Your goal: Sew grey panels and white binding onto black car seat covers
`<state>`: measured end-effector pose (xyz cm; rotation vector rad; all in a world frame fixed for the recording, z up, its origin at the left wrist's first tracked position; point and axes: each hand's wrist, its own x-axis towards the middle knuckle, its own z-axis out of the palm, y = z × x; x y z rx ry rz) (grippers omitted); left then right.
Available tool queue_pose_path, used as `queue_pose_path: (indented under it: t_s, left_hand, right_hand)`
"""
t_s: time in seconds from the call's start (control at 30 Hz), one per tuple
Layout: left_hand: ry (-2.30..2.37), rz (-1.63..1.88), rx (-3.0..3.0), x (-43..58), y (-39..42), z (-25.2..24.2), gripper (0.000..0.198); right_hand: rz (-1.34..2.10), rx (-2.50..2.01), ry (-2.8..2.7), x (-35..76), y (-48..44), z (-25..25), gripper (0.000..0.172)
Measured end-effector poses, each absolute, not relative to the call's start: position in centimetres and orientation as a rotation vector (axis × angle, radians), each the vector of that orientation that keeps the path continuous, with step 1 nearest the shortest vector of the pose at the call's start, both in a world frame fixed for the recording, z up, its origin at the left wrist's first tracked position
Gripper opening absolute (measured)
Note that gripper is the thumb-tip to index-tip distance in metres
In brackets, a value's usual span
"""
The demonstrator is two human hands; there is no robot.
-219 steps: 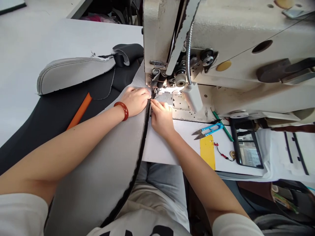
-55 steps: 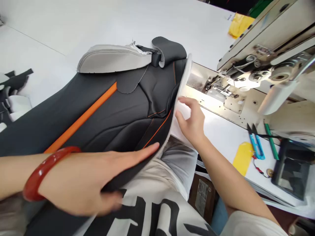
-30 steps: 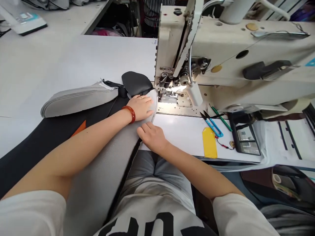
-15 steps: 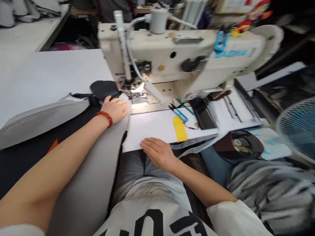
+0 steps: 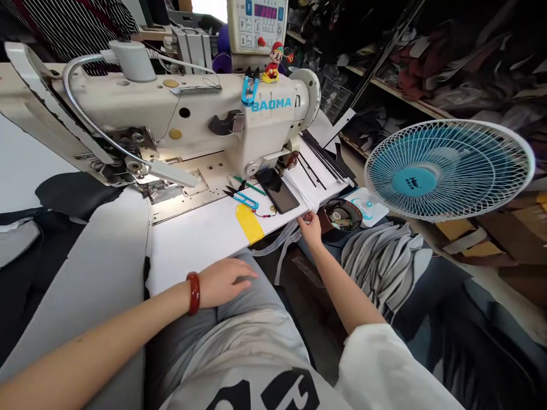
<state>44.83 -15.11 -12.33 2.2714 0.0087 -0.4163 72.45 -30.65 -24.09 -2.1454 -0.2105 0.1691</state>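
My left hand (image 5: 228, 282), with a red bangle at its wrist, hovers over my lap, fingers apart and nothing in them. At the table's front edge, my right hand (image 5: 311, 229) pinches a pale grey fabric strip (image 5: 304, 199), which lies on the tabletop beside the phone. More strips hang below the edge to its left. A large grey and black fabric piece (image 5: 96, 267) lies left of my lap, its far end close to the presser foot of the sewing machine (image 5: 158, 114). The exact grip of the right fingertips is partly hidden.
Blue thread snips (image 5: 244, 198), a yellow tag (image 5: 249, 225) and a black phone (image 5: 280, 195) lie on the table. To the right are a brown round container (image 5: 327, 225), a stack of grey fabric pieces (image 5: 376, 259) and a fan (image 5: 453, 171).
My left hand has left the fabric near the needle and come back over my lap. My right hand has moved right to the strip at the table edge. The view has turned right.
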Motion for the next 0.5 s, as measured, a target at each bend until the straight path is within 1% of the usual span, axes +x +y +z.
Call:
queue_pose_path:
  t_s: [0.13, 0.27, 0.4, 0.5]
  left_hand:
    - [0.120, -0.461, 2.159, 45.5, -15.9, -13.9, 0.034]
    - [0.124, -0.505, 2.128, 45.6, -16.7, -15.0, 0.035]
    - [0.140, -0.528, 2.091, 45.8, -17.2, -15.9, 0.034]
    - [0.240, -0.432, 1.992, 46.3, -17.8, -16.2, 0.044]
  right_hand:
    - [0.165, -2.208, -0.251, 73.5, -31.5, -23.6, 0.034]
    - [0.159, -2.246, -0.232, 74.7, -32.1, -22.7, 0.042]
    - [0.418, -2.177, -0.354, 73.7, -31.6, -21.3, 0.038]
    - [0.640, -2.079, -0.448, 69.9, -31.5, -19.4, 0.048]
